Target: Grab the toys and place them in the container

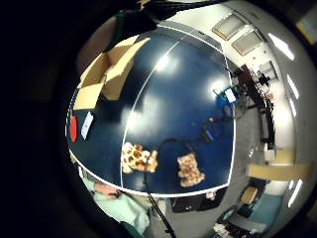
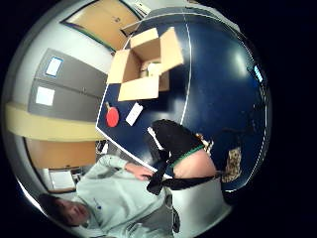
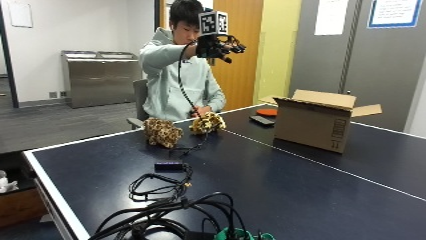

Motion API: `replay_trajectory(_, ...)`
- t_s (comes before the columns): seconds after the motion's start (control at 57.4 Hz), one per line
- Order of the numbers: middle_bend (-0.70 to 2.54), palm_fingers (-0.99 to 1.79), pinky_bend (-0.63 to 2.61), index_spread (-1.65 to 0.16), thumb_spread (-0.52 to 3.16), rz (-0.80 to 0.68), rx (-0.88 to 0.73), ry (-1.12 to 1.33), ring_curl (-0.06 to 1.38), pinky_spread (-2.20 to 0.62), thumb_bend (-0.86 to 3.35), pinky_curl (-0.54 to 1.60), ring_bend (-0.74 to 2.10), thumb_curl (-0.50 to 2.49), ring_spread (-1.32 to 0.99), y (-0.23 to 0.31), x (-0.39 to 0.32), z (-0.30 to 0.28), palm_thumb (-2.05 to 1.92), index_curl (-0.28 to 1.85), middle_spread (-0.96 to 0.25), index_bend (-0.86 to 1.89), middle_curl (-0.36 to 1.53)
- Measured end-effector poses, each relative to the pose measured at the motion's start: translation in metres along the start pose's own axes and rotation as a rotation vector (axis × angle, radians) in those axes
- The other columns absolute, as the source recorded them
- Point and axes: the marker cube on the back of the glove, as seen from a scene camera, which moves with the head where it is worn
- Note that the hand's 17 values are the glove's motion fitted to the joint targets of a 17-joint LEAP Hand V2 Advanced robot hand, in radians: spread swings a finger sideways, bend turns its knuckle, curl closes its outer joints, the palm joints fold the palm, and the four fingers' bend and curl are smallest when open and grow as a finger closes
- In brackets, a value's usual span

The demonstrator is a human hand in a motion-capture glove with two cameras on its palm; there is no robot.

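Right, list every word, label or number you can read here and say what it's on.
None can be read.
Cardboard box: a dark printed mark on its front corner, too small to read.
Blue-framed poster on the wall: print too blurred to read.
White sheet on the wall: nothing readable.

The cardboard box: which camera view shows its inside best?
The thumb side palm view: it looks down into the open cardboard box. The little finger side view shows it small, near the edge; the outside view shows only its outer wall.
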Motion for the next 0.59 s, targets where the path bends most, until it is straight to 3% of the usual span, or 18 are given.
replay_trajectory(0.052,0.19,-0.10,0.64,-0.24,1.23,0.063,-0.015,0.019,0.32,0.02,-0.02,0.35,0.27,0.41,-0.08,0.015,0.006,0.004,0.04,0.28,-0.06,0.12,0.42)
replay_trajectory(0.279,0.19,-0.08,0.62,-0.25,1.23,0.039,-0.107,0.036,0.32,0.02,-0.02,0.35,0.25,0.37,-0.08,0.079,0.021,0.045,0.04,0.26,-0.06,0.13,0.41)
replay_trajectory(0.592,0.19,-0.08,0.61,-0.25,1.23,-0.015,-0.153,-0.034,0.33,0.02,-0.02,0.35,0.23,0.34,-0.08,0.106,0.021,0.127,0.03,0.25,-0.06,0.13,0.39)
